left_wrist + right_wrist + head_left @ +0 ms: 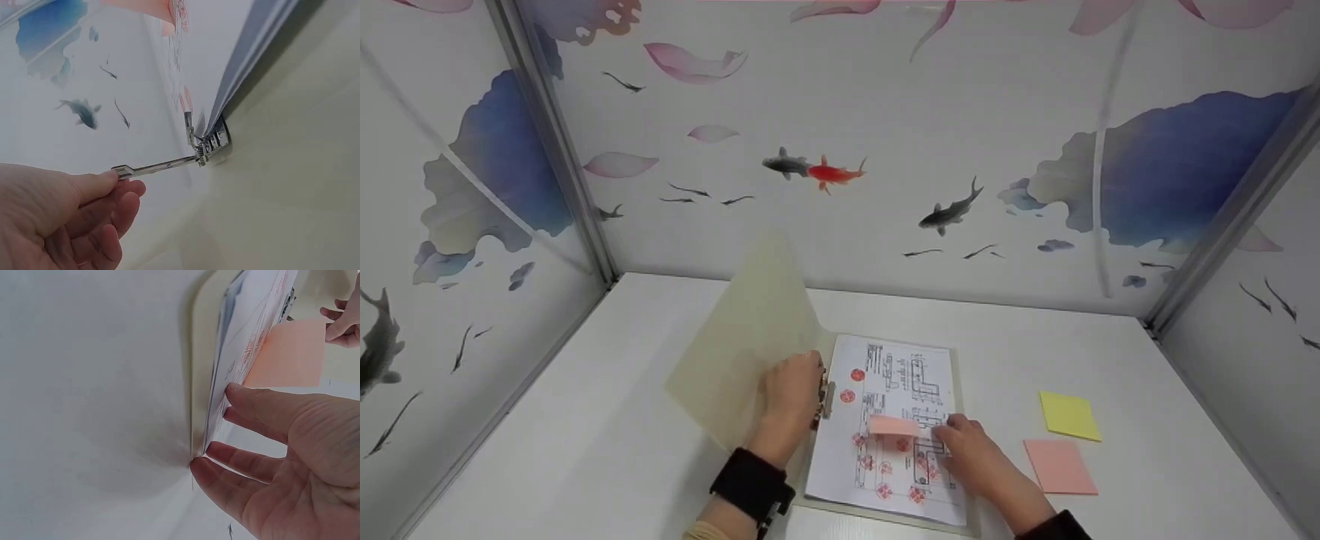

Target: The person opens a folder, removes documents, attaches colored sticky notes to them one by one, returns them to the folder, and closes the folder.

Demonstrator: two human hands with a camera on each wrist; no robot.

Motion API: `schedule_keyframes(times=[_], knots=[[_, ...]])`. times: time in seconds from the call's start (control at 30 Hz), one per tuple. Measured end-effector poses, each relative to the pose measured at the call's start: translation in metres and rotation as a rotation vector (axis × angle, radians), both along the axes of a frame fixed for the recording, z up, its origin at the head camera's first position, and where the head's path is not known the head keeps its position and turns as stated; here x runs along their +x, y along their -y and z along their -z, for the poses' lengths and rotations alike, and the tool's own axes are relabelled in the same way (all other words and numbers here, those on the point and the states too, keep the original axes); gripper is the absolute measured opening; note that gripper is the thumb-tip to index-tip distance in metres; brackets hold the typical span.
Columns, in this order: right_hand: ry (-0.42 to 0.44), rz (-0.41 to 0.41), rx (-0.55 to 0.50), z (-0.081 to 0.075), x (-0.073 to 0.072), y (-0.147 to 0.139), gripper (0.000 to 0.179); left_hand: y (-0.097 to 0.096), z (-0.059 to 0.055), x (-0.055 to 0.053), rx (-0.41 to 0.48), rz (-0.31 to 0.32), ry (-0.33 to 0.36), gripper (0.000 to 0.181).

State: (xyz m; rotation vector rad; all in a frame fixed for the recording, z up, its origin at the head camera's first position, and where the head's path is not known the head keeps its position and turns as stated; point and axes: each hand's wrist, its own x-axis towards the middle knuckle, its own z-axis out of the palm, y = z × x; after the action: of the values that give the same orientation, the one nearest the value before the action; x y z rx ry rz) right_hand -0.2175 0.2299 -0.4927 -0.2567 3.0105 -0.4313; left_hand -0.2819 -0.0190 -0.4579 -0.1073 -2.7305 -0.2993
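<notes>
One open folder [720, 360] is seen, holding one stack of printed sheets [896, 390] on which one pink sticky note [892, 425] is stuck; two sticky-note pads, one yellow [1069, 415] and one pink [1060, 466], lie right of the folder. The metal clip lever [160, 166] at the folder's spine is pinched by the left hand [793, 390]. The sheets beside the note are pressed by the spread fingers of the right hand [967, 450]; the print is too small to be read.

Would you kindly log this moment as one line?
left hand: on silver metal clip lever | right hand: flat on white printed sheets, beside pink sticky note
</notes>
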Motion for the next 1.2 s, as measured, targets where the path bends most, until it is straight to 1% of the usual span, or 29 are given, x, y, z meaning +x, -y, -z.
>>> schedule_keyframes(times=[0.17,0.23,0.33,0.43,0.5,0.53,0.57,0.63,0.73,0.9,1.03,1.13,1.2], knots=[[-0.008,0.005,-0.012,0.0,0.0,0.0,0.036,0.002,-0.005,0.012,-0.052,-0.013,0.018,0.01],[-0.014,0.006,-0.012,0.0,0.0,0.0,0.036,0.004,-0.005,0.017,-0.083,-0.014,0.006,0.009],[-0.016,0.007,-0.016,0.0,0.0,-0.001,0.037,0.006,-0.001,0.022,-0.149,-0.001,-0.05,0.011],[0.0,0.012,-0.034,0.0,0.001,-0.001,0.039,0.01,0.005,0.025,-0.2,0.041,-0.127,0.011],[0.011,0.017,-0.047,0.0,0.001,-0.001,0.04,0.012,0.009,0.028,-0.216,0.075,-0.157,0.01],[0.017,0.02,-0.053,0.0,0.002,-0.001,0.04,0.013,0.011,0.03,-0.217,0.089,-0.152,0.01],[0.021,0.021,-0.055,0.001,0.001,-0.001,0.04,0.013,0.013,0.032,-0.219,0.099,-0.136,0.01],[0.023,0.022,-0.055,0.001,0.0,-0.001,0.04,0.015,0.014,0.036,-0.229,0.112,-0.079,0.009],[0.029,0.023,-0.054,0.001,-0.001,-0.001,0.04,0.017,0.012,0.041,-0.235,0.141,0.016,0.012],[0.03,0.018,-0.046,0.001,-0.003,-0.003,0.038,0.023,0.009,0.046,-0.274,0.211,0.136,0.018],[0.033,0.015,-0.047,0.002,-0.003,-0.004,0.039,0.027,0.009,0.047,-0.312,0.249,0.185,0.019],[0.036,0.023,-0.053,0.002,-0.003,-0.004,0.039,0.027,0.009,0.049,-0.329,0.268,0.191,0.017],[0.034,0.025,-0.059,0.002,-0.003,-0.004,0.039,0.026,0.008,0.049,-0.344,0.27,0.185,0.016]])
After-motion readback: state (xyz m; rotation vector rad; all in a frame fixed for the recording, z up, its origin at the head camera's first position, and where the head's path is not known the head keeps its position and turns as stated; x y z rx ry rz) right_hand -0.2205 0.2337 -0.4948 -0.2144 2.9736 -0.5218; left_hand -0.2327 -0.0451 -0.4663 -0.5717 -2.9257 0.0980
